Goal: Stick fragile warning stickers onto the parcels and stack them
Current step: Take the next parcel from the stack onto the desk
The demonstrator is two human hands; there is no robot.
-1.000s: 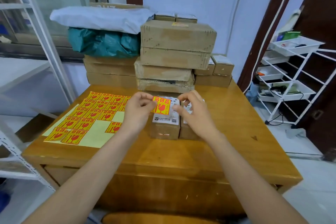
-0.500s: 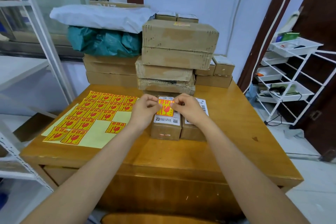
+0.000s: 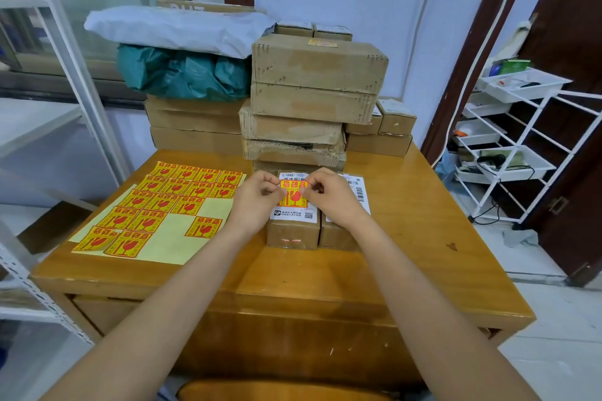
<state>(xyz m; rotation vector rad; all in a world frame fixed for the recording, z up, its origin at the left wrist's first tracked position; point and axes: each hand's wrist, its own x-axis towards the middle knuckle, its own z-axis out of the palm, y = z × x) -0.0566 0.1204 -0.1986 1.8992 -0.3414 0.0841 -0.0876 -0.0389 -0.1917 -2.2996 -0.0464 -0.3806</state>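
Both grips — left hand (image 3: 257, 202), right hand (image 3: 329, 197) — pinched on 1 fragile sticker (image 3: 293, 195) atop left parcel (image 3: 292, 231).

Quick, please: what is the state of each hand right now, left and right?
Left hand: pinches the left edge of the fragile sticker over the small parcel.
Right hand: pinches the sticker's right edge.

The table (image 3: 407, 238) was glossy varnished wood, and the parcels (image 3: 319, 62) stacked at its far side were matt brown cardboard, scuffed and taped. On the left lay a smooth yellow paper sticker sheet (image 3: 176, 238); a crinkled green plastic bag (image 3: 182, 75) sat far left, under a white plastic mailer (image 3: 176, 29).
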